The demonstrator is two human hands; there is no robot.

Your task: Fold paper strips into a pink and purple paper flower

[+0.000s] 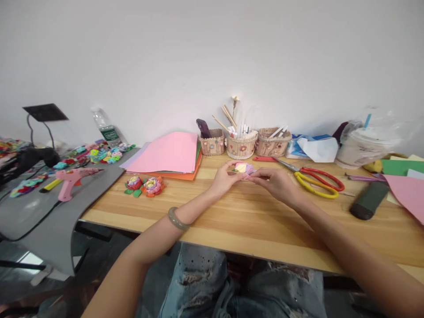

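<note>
A small folded paper flower (243, 168), pink and purple with a pale yellow centre, rests on the wooden table (232, 216) between my hands. My left hand (225, 178) pinches its left side with curled fingers. My right hand (277, 184) closes on its right side, fingertips meeting the paper. A green bangle (176, 219) circles my left wrist.
Two finished paper flowers (145, 186) lie left of my hands. A stack of coloured paper (167, 154), three small baskets (241, 143) and red and yellow scissors (314, 178) sit behind. A pink glue gun (71, 180) lies on a grey mat (62, 221) at left.
</note>
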